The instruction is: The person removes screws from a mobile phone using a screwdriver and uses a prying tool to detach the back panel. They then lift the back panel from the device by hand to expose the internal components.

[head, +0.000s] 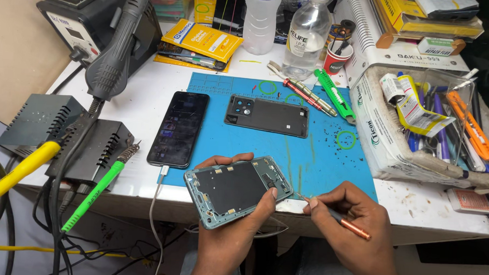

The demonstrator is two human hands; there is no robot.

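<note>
Opened phone (pixel 238 190) was clamped in left hand (pixel 236 224) over bench (pixel 148 96) edge; right hand (pixel 355 222) pinched screwdriver (pixel 339 217); back cover (pixel 267 115) lay beyond, apart.

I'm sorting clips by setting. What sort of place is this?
Most likely a phone repair bench. The left hand holds an opened phone over a blue work mat, its removed back cover lies there, and a hot-air gun stands at the side.
</note>
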